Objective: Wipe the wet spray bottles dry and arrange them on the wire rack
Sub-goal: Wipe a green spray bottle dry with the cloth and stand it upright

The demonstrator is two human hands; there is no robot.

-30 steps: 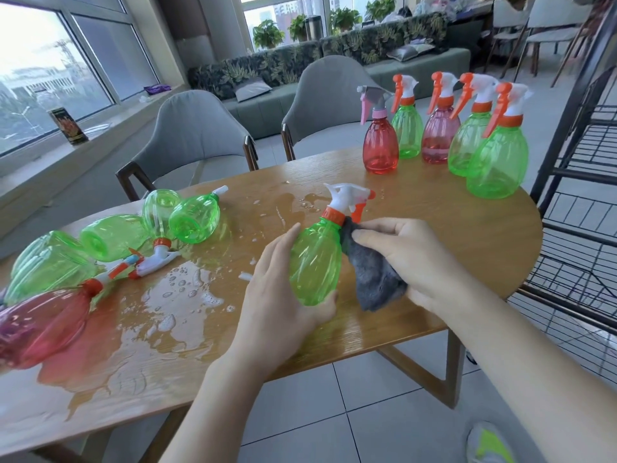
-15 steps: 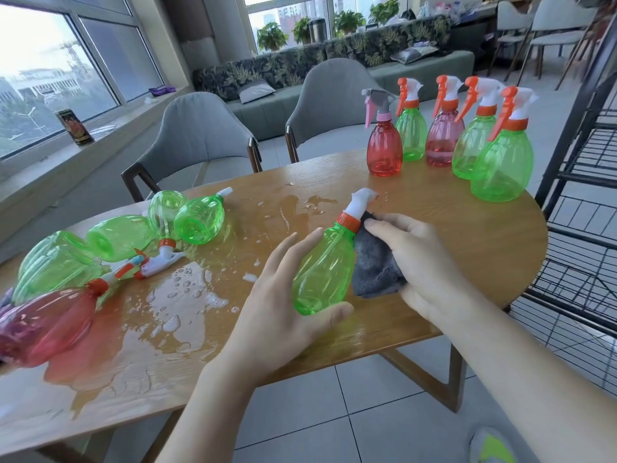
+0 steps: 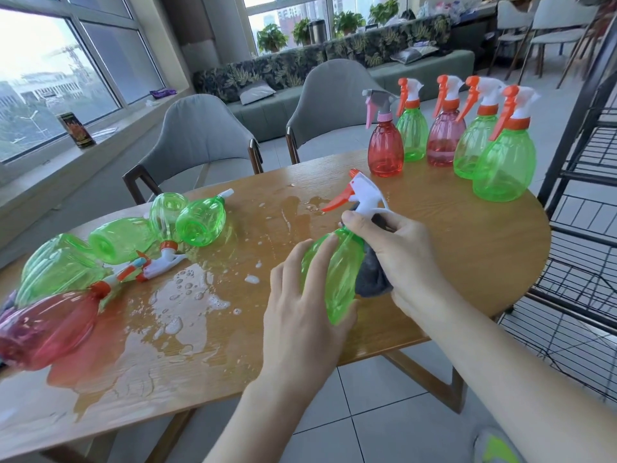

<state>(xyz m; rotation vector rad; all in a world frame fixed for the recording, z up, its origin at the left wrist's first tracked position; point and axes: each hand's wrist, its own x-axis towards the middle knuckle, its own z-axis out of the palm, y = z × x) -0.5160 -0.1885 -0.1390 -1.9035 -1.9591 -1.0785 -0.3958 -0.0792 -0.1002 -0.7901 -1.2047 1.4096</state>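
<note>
Green bottle [image 3: 334, 272] (both hands curled round)

Both forearms reach forward — left hand [image 3: 302, 305] cups from the left with fingers spread; right hand [image 3: 400, 259] curls in a grip.

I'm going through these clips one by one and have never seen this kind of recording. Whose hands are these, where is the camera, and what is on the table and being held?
There is no robot: a person wears one wide-angle camera on the head, looking down at their own hands. The left hand grips a green spray bottle above a wooden table. The right hand holds a grey cloth against the bottle's side, near the neck. Five bottles stand upright at the far right. More bottles lie on their sides at the left, beside puddles of water. A black wire rack stands to the right.
</note>
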